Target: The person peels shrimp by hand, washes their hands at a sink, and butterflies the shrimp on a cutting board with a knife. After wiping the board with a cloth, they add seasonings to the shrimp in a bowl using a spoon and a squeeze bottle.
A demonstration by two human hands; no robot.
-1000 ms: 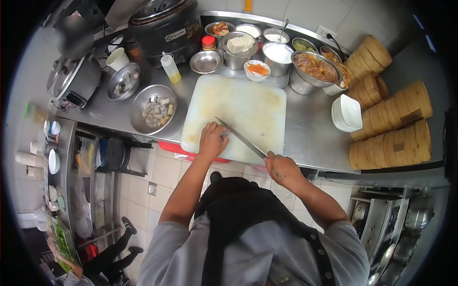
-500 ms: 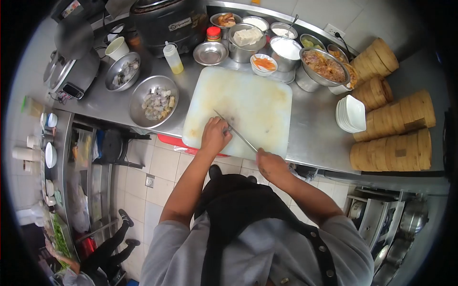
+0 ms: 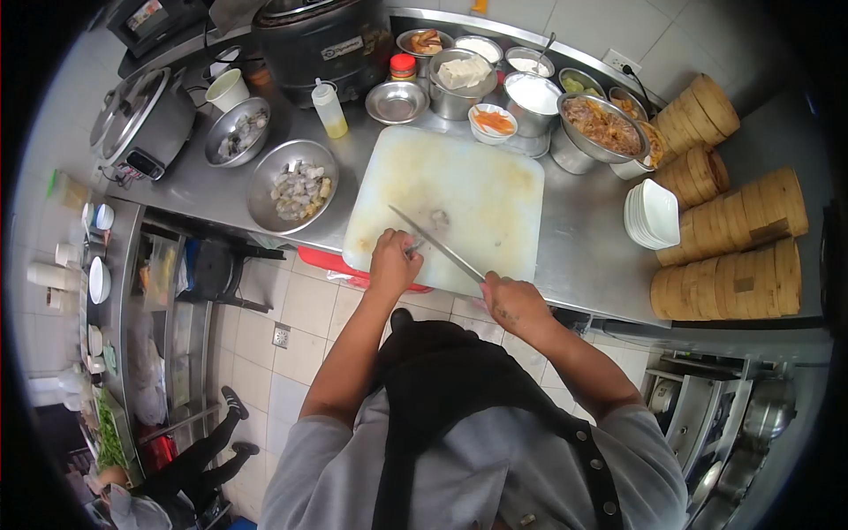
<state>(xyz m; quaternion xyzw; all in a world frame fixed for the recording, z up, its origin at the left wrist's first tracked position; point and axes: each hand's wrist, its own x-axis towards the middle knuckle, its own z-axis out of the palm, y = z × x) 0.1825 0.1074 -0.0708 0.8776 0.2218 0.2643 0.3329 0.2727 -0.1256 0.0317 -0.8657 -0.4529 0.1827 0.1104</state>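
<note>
My right hand [image 3: 510, 303] is closed around the handle of a knife [image 3: 449, 252], whose long blade slants up and left over the white cutting board [image 3: 495, 185]. At the board's near edge, my left hand [image 3: 393, 262] is closed, its fingertips pinching a small greyish piece that looks like raw shrimp, mostly hidden by the fingers. Another greyish shrimp piece [image 3: 439, 217] lies flat on the board just beyond the blade. Left of the board stands a steel bowl [image 3: 261, 209] of raw shrimp; a smaller steel bowl [image 3: 215, 150] behind it holds more.
Behind the board are a squeeze bottle [image 3: 329, 110], a steel dish [image 3: 397, 103], a bowl of orange strips [image 3: 493, 122] and a bowl of marinated meat [image 3: 603, 125]. Stacked white dishes [image 3: 652, 215] and bamboo steamers [image 3: 729, 283] stand right. Another person [image 3: 190, 464] is at lower left.
The greyish shrimp piece now shows on the board beyond the blade. My left hand has shifted slightly away from the knife, and the view has moved a little.
</note>
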